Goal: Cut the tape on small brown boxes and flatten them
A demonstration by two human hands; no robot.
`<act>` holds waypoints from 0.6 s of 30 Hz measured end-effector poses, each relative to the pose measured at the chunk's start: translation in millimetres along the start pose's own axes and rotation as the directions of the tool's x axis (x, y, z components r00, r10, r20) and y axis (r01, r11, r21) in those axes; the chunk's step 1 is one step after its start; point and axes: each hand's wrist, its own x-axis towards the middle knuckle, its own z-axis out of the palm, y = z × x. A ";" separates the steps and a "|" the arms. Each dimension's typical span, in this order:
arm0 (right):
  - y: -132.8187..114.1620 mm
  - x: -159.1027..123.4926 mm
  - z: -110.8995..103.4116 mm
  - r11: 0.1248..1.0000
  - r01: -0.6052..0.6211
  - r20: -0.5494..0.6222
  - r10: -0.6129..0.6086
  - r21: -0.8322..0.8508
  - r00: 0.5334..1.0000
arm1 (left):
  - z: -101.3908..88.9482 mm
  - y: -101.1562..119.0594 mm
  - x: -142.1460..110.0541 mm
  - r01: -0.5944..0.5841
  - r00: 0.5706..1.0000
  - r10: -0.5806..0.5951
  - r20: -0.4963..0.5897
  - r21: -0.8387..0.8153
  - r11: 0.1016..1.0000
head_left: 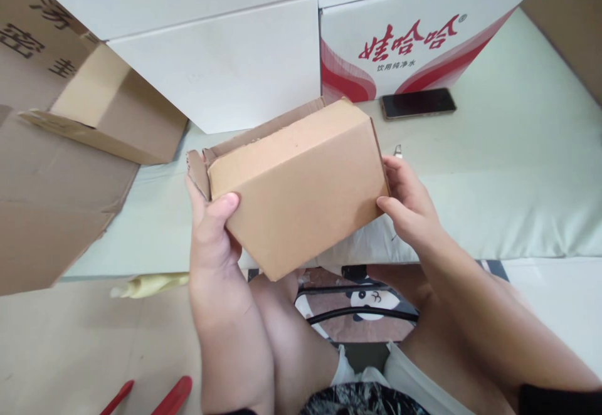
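Carton (301, 199) — between left hand (212, 232) and right hand (412, 209)

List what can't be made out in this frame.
All in the head view:
- Cardboard box: inside and far side hidden by its own near walls.
- Left hand: some fingers hidden behind the box.
- Right hand: some fingertips hidden by the box's end.
- Small metal-tipped object: mostly hidden by the right hand, so I can't say what it is.
- Red objects on the floor: cut off by the bottom edge.
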 end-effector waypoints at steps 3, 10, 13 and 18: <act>0.4 -0.1 1.7 1.000 0.000 0.001 0.000 0.000 1.000 | -2.5 -1.6 0.7 0.004 1.000 -0.004 0.012 0.001 1.000; -1.4 -0.8 3.4 0.999 -0.040 0.018 0.041 -0.015 0.999 | -13.9 -9.1 2.5 -0.026 0.998 0.026 0.057 0.010 1.000; -6.6 -0.7 3.8 0.995 -0.099 0.030 0.100 -0.021 0.995 | -18.2 -11.3 3.2 -0.034 0.997 0.032 0.066 0.027 0.999; -10.1 -0.5 4.2 0.992 -0.123 0.030 0.123 -0.005 0.992 | -20.0 -12.7 4.3 -0.046 0.996 0.044 0.073 0.021 0.999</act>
